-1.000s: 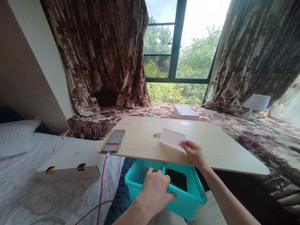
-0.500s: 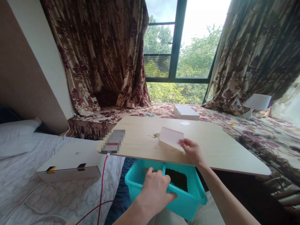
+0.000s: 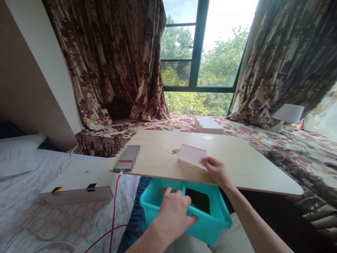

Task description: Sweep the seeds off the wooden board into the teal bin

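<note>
My right hand point(image 3: 215, 170) pinches the right edge of a thin, pale translucent plastic sheet point(image 3: 193, 154), held tilted over the wooden tabletop point(image 3: 155, 151). Just left of the sheet lies a small scatter of grains or seeds point(image 3: 174, 151). Below the table's near edge, my left hand point(image 3: 176, 210) grips a turquoise plastic bin point(image 3: 202, 232) at its front rim and divider. Dark granular material point(image 3: 197, 200) covers the floor of the bin's right compartment. The left compartment is partly hidden by my fingers.
A blurred-out phone-like device point(image 3: 127, 158) with a red cable point(image 3: 115, 200) lies at the table's left end. A white carton point(image 3: 79, 179) sits on the bed at left. Behind the table, a white box point(image 3: 209, 125) and a lamp point(image 3: 288, 115) stand on the window ledge.
The plastic sheet has shifted slightly left toward the grains and leans a little flatter. My left hand keeps its place on the bin.
</note>
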Demonstrator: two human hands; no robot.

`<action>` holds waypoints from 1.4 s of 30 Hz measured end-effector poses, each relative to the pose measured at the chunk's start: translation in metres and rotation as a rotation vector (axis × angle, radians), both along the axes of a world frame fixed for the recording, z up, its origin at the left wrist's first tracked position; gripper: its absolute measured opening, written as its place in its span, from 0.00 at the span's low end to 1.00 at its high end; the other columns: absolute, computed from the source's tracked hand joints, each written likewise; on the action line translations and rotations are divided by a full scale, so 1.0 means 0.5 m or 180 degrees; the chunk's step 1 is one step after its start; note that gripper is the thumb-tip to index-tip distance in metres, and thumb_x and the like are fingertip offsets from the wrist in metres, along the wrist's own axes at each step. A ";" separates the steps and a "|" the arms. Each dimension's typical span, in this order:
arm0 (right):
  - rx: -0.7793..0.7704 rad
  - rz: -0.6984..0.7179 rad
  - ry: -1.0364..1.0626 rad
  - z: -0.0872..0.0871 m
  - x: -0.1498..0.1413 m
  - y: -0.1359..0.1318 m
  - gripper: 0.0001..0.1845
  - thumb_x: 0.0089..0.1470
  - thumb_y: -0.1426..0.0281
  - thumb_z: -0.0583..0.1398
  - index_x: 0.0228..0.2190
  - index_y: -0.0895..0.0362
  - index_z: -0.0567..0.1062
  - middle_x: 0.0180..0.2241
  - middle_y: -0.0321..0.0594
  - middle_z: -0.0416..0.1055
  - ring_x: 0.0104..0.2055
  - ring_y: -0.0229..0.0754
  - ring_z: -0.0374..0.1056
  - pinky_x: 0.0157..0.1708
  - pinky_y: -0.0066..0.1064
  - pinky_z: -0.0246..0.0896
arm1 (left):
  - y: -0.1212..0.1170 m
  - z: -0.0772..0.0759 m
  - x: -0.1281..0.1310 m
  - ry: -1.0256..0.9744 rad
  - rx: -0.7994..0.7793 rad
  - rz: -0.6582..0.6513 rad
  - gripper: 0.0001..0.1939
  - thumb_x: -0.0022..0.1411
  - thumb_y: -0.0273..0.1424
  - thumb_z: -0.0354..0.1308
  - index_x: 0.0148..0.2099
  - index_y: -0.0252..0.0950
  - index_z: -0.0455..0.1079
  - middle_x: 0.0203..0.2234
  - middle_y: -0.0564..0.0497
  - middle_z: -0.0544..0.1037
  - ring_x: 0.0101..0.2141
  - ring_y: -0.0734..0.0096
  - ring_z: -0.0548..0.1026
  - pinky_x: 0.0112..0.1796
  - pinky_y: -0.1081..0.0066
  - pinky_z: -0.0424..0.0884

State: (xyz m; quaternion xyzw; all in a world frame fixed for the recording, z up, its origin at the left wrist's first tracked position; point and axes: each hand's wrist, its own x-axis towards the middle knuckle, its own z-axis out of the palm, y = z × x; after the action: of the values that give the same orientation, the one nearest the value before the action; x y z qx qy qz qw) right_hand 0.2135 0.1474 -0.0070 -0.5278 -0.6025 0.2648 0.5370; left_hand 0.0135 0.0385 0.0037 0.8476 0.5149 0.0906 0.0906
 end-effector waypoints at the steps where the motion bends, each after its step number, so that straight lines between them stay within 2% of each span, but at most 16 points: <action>1: 0.0005 -0.0049 0.0003 0.000 0.002 0.000 0.13 0.44 0.61 0.61 0.27 0.57 0.79 0.30 0.43 0.79 0.34 0.47 0.74 0.35 0.34 0.66 | 0.000 0.000 0.000 0.0002 0.0001 -0.0003 0.17 0.53 0.47 0.59 0.32 0.39 0.73 0.29 0.48 0.75 0.34 0.63 0.73 0.47 0.60 0.61; 7: -0.0061 -0.0028 0.0068 0.006 0.000 -0.011 0.15 0.43 0.59 0.61 0.27 0.58 0.79 0.29 0.43 0.79 0.34 0.47 0.74 0.33 0.32 0.66 | 0.002 0.000 0.000 -0.0002 0.0002 -0.0016 0.17 0.54 0.47 0.58 0.33 0.39 0.73 0.29 0.48 0.75 0.33 0.63 0.73 0.47 0.60 0.61; 13: -0.0072 -0.0225 0.0127 0.013 0.006 -0.018 0.12 0.42 0.62 0.60 0.27 0.57 0.79 0.28 0.42 0.79 0.33 0.46 0.73 0.32 0.32 0.66 | 0.003 0.000 -0.001 0.0004 0.0005 -0.0005 0.17 0.53 0.48 0.59 0.33 0.38 0.73 0.29 0.48 0.75 0.34 0.63 0.73 0.47 0.60 0.61; 18: -0.0201 -0.0102 0.0129 0.013 0.010 -0.025 0.13 0.41 0.62 0.61 0.27 0.58 0.79 0.27 0.42 0.78 0.31 0.46 0.73 0.29 0.31 0.66 | 0.001 -0.002 -0.001 0.0006 -0.0003 -0.0013 0.17 0.53 0.48 0.59 0.32 0.39 0.73 0.29 0.48 0.75 0.34 0.62 0.72 0.46 0.60 0.61; 24: -0.0095 -0.0204 0.0086 0.010 0.011 -0.021 0.11 0.42 0.63 0.60 0.26 0.57 0.79 0.28 0.41 0.79 0.33 0.45 0.73 0.32 0.32 0.67 | 0.001 -0.003 0.000 0.0001 -0.0025 -0.0006 0.17 0.53 0.48 0.59 0.32 0.39 0.73 0.29 0.49 0.75 0.34 0.63 0.72 0.47 0.61 0.60; 30: -0.0112 0.0038 0.0284 0.009 0.002 -0.012 0.13 0.41 0.60 0.62 0.26 0.57 0.79 0.29 0.42 0.79 0.32 0.45 0.73 0.32 0.33 0.67 | -0.005 0.003 -0.023 -0.0026 -0.0077 0.0155 0.16 0.53 0.47 0.60 0.33 0.40 0.72 0.29 0.50 0.75 0.35 0.62 0.72 0.47 0.62 0.60; 36: -0.0218 0.0232 0.0231 0.006 -0.004 -0.003 0.16 0.39 0.57 0.63 0.25 0.57 0.79 0.29 0.43 0.79 0.31 0.45 0.73 0.34 0.34 0.66 | -0.018 0.039 -0.071 -0.0008 -0.0207 0.0491 0.13 0.55 0.43 0.57 0.31 0.39 0.70 0.28 0.50 0.73 0.36 0.61 0.71 0.40 0.66 0.63; 42: -0.0463 0.0625 0.0068 0.035 0.016 -0.013 0.17 0.38 0.56 0.65 0.25 0.57 0.79 0.27 0.42 0.79 0.29 0.44 0.72 0.29 0.31 0.66 | -0.016 0.050 -0.097 0.0059 -0.0284 0.0590 0.12 0.55 0.42 0.56 0.30 0.39 0.69 0.28 0.50 0.73 0.36 0.60 0.71 0.39 0.65 0.62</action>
State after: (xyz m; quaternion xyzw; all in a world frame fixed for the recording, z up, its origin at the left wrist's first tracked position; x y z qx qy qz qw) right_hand 0.2213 0.1409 0.0106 -0.5010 -0.6247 0.3648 0.4751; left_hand -0.0352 0.0305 0.0286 0.7923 0.5954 0.0678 0.1147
